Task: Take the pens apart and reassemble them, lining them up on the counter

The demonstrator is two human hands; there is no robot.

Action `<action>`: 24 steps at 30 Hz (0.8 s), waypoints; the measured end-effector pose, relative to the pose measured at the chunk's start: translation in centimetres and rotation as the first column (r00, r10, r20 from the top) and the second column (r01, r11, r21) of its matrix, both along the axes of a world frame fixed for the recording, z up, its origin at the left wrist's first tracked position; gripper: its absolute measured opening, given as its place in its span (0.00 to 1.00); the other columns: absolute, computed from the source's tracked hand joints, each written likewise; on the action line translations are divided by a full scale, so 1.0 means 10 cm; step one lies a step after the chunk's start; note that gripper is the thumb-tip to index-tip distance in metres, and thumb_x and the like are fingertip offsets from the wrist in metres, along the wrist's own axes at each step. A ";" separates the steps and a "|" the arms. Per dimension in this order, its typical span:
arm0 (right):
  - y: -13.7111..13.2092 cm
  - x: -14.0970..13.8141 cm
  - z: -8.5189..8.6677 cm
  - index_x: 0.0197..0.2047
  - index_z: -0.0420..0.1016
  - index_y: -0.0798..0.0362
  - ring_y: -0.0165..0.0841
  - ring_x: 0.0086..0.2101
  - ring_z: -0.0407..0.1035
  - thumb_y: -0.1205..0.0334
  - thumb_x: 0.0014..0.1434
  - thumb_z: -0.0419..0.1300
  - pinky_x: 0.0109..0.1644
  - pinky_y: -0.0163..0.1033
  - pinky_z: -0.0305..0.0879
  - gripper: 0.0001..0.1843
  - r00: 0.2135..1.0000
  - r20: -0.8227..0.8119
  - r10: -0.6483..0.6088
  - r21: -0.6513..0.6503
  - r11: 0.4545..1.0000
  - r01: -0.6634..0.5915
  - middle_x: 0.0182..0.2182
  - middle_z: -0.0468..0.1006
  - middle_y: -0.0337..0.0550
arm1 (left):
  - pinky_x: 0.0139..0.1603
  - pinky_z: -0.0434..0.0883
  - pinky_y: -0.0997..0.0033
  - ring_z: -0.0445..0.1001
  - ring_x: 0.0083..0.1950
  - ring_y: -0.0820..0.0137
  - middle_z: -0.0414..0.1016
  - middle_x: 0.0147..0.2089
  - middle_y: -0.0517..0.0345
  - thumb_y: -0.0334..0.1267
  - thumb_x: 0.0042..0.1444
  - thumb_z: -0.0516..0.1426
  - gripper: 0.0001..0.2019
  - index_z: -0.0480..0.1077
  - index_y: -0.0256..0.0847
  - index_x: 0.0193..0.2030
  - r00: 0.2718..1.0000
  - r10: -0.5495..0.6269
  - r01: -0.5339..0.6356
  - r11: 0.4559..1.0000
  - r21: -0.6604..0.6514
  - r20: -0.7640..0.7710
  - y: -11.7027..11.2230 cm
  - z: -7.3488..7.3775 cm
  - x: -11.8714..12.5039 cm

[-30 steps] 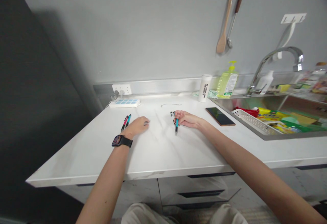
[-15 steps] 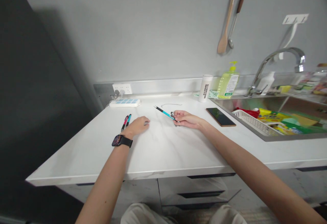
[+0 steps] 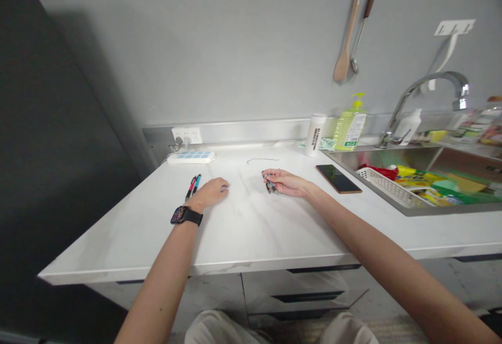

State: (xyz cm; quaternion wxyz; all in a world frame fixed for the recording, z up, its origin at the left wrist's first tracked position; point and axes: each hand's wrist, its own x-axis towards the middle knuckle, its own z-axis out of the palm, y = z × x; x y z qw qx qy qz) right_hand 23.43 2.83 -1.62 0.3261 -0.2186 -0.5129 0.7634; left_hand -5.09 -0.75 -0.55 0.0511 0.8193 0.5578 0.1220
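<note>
My right hand [image 3: 284, 182] is held over the middle of the white countertop [image 3: 243, 239], its fingers closed on a blue-and-black pen [image 3: 271, 185]. Other dark pen-like ends show at the same fingertips, too small to count. My left hand [image 3: 210, 192], wearing a black watch [image 3: 186, 215] at the wrist, rests on the counter with curled fingers. A small grey patch shows at its fingertips; I cannot make out what it is. Just left of that hand lie a red-and-black pen [image 3: 191, 187] and another blue-and-black pen [image 3: 196, 184], side by side.
Behind the hands are a power strip [image 3: 191, 157] and a thin grey cord [image 3: 262, 160]. To the right lie a phone [image 3: 338, 179], a white bottle [image 3: 315, 136], a yellow-green soap bottle [image 3: 350, 127] and the sink [image 3: 408, 211] holding a white basket [image 3: 386, 187] and packets.
The blue pen in my right hand has swung from pointing out to the upper left to lying close within the fingers, angled downward. My left hand has stayed in place.
</note>
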 end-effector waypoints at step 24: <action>0.02 0.01 -0.02 0.38 0.72 0.55 0.26 0.30 0.74 0.86 0.36 0.65 0.36 0.29 0.71 0.26 0.999 0.010 -0.041 0.002 0.999 0.041 0.22 0.71 0.30 | 0.59 0.63 0.65 0.70 0.52 0.62 0.71 0.50 0.47 0.34 0.51 0.50 0.16 0.70 0.35 0.46 0.996 -0.081 0.077 0.993 0.094 0.042 0.00 -0.02 0.01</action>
